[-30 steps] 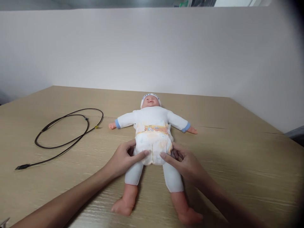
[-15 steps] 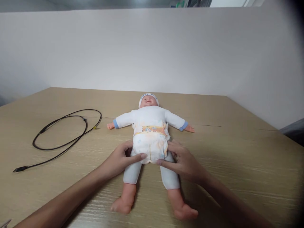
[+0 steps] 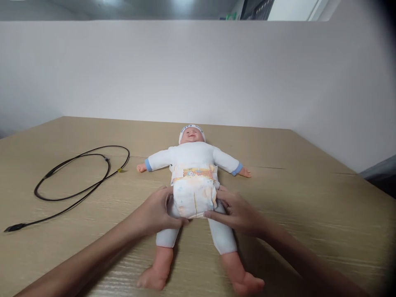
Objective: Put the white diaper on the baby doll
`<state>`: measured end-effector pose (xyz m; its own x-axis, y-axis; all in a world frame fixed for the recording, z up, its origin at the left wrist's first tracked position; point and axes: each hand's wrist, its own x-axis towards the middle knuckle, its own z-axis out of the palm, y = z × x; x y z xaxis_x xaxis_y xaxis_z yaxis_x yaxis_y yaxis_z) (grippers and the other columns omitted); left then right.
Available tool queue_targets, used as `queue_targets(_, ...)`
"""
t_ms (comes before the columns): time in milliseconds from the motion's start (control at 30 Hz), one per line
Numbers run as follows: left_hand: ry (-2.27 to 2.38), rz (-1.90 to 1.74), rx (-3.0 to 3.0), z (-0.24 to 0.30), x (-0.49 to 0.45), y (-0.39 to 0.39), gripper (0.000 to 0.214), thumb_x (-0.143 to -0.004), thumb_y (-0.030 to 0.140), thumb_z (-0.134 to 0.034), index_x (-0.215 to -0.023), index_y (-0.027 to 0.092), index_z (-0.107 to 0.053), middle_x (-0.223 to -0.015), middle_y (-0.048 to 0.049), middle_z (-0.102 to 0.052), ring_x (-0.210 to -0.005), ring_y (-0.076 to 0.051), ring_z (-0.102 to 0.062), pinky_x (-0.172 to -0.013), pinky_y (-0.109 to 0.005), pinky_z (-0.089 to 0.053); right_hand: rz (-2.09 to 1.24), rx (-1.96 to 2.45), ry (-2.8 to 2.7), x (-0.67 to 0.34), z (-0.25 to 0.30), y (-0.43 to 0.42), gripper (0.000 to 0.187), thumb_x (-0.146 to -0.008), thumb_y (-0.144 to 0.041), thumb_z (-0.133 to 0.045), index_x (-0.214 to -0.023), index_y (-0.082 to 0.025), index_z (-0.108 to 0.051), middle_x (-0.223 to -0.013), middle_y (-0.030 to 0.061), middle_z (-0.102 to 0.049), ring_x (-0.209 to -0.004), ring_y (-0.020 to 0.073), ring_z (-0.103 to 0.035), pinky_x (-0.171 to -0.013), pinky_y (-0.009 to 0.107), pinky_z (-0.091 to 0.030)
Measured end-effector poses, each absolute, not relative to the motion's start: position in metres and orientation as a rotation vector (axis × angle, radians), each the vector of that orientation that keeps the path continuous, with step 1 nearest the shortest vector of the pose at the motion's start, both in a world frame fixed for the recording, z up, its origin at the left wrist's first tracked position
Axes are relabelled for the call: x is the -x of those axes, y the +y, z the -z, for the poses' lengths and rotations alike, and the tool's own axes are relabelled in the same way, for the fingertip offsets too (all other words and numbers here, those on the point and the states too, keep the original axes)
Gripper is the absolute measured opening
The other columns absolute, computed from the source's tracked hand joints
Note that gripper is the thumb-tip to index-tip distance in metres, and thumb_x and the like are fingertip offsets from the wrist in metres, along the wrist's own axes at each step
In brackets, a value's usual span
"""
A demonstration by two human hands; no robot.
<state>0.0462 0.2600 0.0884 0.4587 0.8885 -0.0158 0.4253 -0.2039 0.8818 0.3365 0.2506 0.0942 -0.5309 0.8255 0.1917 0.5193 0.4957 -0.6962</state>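
Observation:
A baby doll (image 3: 192,153) in a white suit with blue cuffs lies on its back, arms out and feet toward me. Around its hips is a white diaper (image 3: 194,198) with an orange printed waistband. My left hand (image 3: 157,211) curves round the diaper's left leg opening, thumb across the doll's thigh at the lower edge and fingertips hidden at the side. On the other side, my right hand (image 3: 239,211) grips the diaper's right leg edge, its thumb at the bottom edge and its fingers at the side.
A looped black cable (image 3: 83,194) with a plug lies to the left on the wooden table (image 3: 309,214). Behind the table stands a pale partition (image 3: 185,70).
My left thumb has slid down off the diaper's front to its lower edge. The doll's legs have spread slightly apart. My right hand stays at the leg edge; the view has tilted up a little.

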Motion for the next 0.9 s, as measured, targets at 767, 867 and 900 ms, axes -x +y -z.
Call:
queue_targets(767, 1.247, -0.570, -2.184, -0.082, -0.062, 0.262, 0.037, -0.064, 0.018, -0.079, -0.100, 0.023, -0.071, -0.096, -0.0048, -0.074, -0.094, -0.032, -0.065, -0.085, -0.044, -0.053, -0.875, 1.186, -2.176, -0.327, -0.098, 0.244, 0.025, -0.082, -0.032, -0.090, -0.103, -0.025, -0.078, -0.118, 0.0055, -0.075, -0.107, 0.0283, -0.069, -0.095, 0.040, -0.056)
queue_targets(867, 1.195, -0.635, -2.056, -0.082, -0.058, 0.260, 0.046, -0.063, 0.017, -0.080, -0.108, 0.022, -0.072, -0.108, -0.0070, -0.074, -0.106, -0.035, -0.066, -0.090, -0.046, -0.055, -0.866, 1.161, -2.185, -0.328, -0.095, 0.244, 0.021, -0.085, -0.033, -0.088, -0.102, -0.026, -0.079, -0.117, 0.0048, -0.075, -0.107, 0.0278, -0.069, -0.096, 0.039, -0.056)
queue_targets(900, 1.156, -0.660, -2.011, -0.083, -0.056, 0.260, 0.050, -0.064, 0.015, -0.079, -0.112, 0.022, -0.072, -0.115, -0.0077, -0.074, -0.111, -0.035, -0.066, -0.094, -0.047, -0.055, -0.860, 1.158, -2.189, -0.329, -0.095, 0.244, 0.020, -0.085, -0.034, -0.088, -0.101, -0.026, -0.079, -0.116, 0.0047, -0.075, -0.107, 0.0275, -0.069, -0.095, 0.038, -0.056)
